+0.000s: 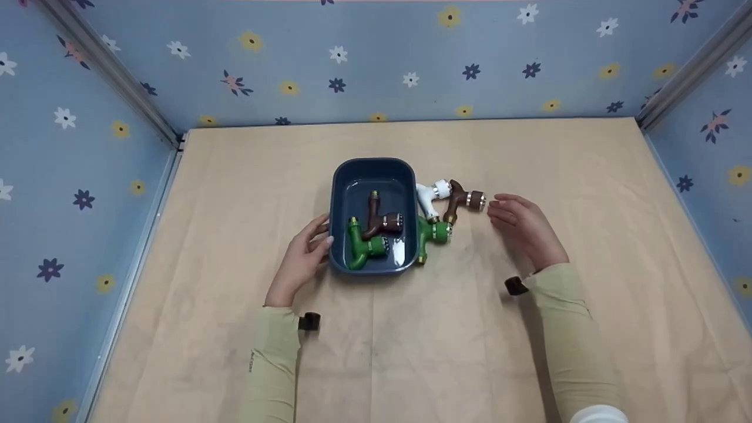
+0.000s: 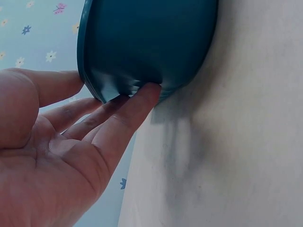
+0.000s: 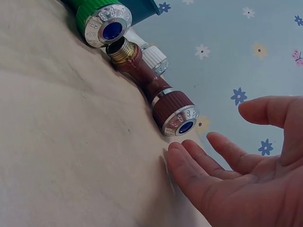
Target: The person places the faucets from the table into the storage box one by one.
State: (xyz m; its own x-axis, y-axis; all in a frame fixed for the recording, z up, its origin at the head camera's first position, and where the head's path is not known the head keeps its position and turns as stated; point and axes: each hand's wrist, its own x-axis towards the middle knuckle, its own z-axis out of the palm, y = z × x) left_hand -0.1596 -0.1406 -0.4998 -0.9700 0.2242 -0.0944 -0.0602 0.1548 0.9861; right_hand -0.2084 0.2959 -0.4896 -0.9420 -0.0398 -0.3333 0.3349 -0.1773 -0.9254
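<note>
A dark blue plastic bin (image 1: 373, 169) holds a brown tap (image 1: 374, 214) and a green tap (image 1: 358, 249). My left hand (image 1: 301, 258) touches the bin's left side, with the thumb at the rim and the fingers (image 2: 128, 111) spread against the outer wall. Outside the bin's right wall lie a white tap (image 1: 429, 195), a second brown tap (image 1: 458, 202) and a second green tap (image 1: 427, 235), close together. My right hand (image 1: 526, 229) is just right of that brown tap, palm facing it and fingers loosely extended, holding nothing. Its fingertips are near the tap's ribbed knob (image 3: 173, 106).
A beige cloth (image 1: 235, 188) covers the table. Blue flowered panels (image 1: 376, 64) stand at the back and both sides, joined by metal frames (image 1: 126, 82). A dark band device (image 1: 516, 286) sits at each wrist. A white round object (image 1: 599, 414) shows at the bottom right.
</note>
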